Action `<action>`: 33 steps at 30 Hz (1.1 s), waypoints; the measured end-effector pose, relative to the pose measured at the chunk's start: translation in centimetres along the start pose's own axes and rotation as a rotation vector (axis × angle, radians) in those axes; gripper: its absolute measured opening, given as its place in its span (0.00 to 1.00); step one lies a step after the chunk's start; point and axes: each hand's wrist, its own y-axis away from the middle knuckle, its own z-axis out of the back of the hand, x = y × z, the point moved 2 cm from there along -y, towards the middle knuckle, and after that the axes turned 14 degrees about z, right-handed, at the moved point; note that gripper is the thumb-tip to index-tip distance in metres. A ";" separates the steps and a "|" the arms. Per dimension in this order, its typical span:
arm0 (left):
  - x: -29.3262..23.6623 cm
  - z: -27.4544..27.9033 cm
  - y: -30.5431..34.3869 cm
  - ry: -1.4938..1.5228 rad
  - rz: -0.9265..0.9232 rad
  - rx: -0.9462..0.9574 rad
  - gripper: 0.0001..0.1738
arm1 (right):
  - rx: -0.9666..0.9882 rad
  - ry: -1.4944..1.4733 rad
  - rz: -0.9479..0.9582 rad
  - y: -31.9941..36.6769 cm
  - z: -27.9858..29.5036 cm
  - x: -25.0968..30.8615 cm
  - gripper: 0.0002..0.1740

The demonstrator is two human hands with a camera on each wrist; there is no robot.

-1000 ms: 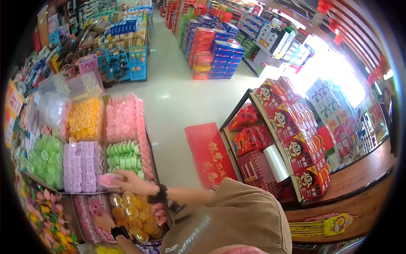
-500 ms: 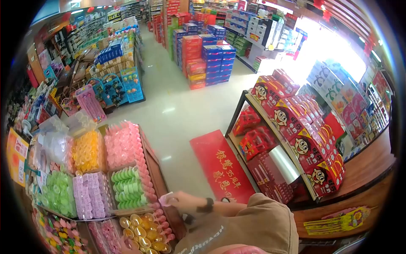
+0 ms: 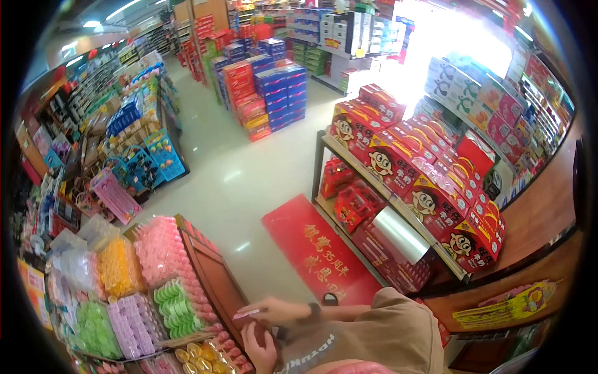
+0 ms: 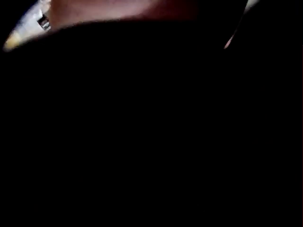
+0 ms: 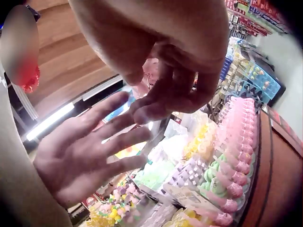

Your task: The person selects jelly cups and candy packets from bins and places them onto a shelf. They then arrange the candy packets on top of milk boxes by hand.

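Observation:
In the head view my right hand pinches a small flat pale-pink piece beside the display's wooden edge. The right wrist view shows this pink piece between the thumb and curled fingers, mostly covered by them; its exact kind I cannot tell. Close below is my left hand, holding nothing, its fingers spread and nearly straight in the right wrist view, fingertips right at the right hand's. Left of both hands stand bins of pink, green and purple small goods. The left wrist view is almost wholly dark.
A brown wooden rim bounds the display. A red floor mat lies beyond it, before a rack of red drink boxes. Blue and red cartons are stacked farther down the aisle. An orange sign stands at far left.
My right hand has carried the pink piece right, away from the purple bin to the display's edge. My left hand has left the pink packets below and come up beside it. The view has turned right.

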 end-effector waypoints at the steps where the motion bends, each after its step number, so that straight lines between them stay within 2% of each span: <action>1: -0.7 -0.9 -0.6 -0.020 0.044 -0.046 0.26 | -0.059 0.028 0.111 0.7 0.3 -0.5 0.23; 2: -2.4 -1.7 -1.8 0.041 0.054 -0.101 0.27 | -0.118 0.058 0.219 1.4 1.0 0.5 0.23; 4: -4.8 -3.3 -3.4 0.162 0.079 -0.194 0.30 | -0.089 0.002 0.021 3.2 3.1 1.9 0.24; 5: -2.6 -5.2 -4.0 0.231 0.121 -0.146 0.32 | -0.179 0.023 0.117 4.1 3.3 0.4 0.24; 6: -3.3 -6.4 -4.6 0.368 0.160 -0.081 0.32 | -0.269 0.051 0.214 4.9 4.0 -0.9 0.25; 8: -5.2 -8.5 -5.7 0.631 0.246 0.053 0.30 | -0.316 0.134 0.314 6.8 5.7 -0.9 0.26; 9: -5.3 -9.7 -6.0 0.671 0.264 0.118 0.32 | -0.292 0.012 0.155 8.4 6.8 0.8 0.27; 11: -6.9 -11.7 -6.5 0.659 0.232 0.207 0.32 | -0.296 -0.031 0.032 10.9 8.3 0.7 0.26; 13: -8.2 -14.2 -7.2 0.652 0.195 0.234 0.32 | -0.356 0.133 0.097 13.1 9.7 -1.9 0.27; 15: -10.3 -16.5 -7.5 0.654 0.142 0.328 0.33 | -0.565 0.194 0.130 16.1 10.7 -2.0 0.26; 18: -13.1 -20.8 -7.7 0.632 0.073 0.460 0.33 | -0.878 -0.025 0.040 20.6 12.5 -0.7 0.21; 20: -14.7 -23.6 -7.5 0.577 0.021 0.532 0.32 | -0.932 0.048 -0.105 24.0 14.0 1.1 0.19; 21: -15.3 -25.2 -7.5 0.554 -0.011 0.553 0.32 | -1.030 0.197 0.004 25.4 14.3 -1.0 0.18; 22: -15.9 -26.8 -7.5 0.532 -0.043 0.574 0.32 | -1.045 0.221 0.052 26.6 15.1 -1.0 0.18; 24: -18.5 -29.3 -6.9 0.576 -0.050 0.620 0.31 | -1.122 0.083 -0.125 29.6 15.8 0.3 0.16; 26: -21.5 -30.9 -5.9 0.638 -0.041 0.676 0.27 | -1.305 0.132 0.055 31.6 16.3 -1.7 0.15; 28: -24.0 -32.8 -5.0 0.701 -0.043 0.742 0.23 | -1.407 0.196 0.167 33.4 17.1 -1.5 0.15; 30: -27.6 -33.9 -3.7 0.776 -0.022 0.833 0.19 | -1.512 0.071 0.097 34.9 17.9 1.1 0.15; 31: -29.4 -34.4 -3.3 0.822 0.003 0.883 0.18 | -1.575 0.189 0.140 35.9 18.5 0.2 0.16; 33: -31.1 -36.6 -3.6 0.708 -0.183 0.937 0.18 | -1.704 0.278 0.225 37.5 20.1 0.3 0.17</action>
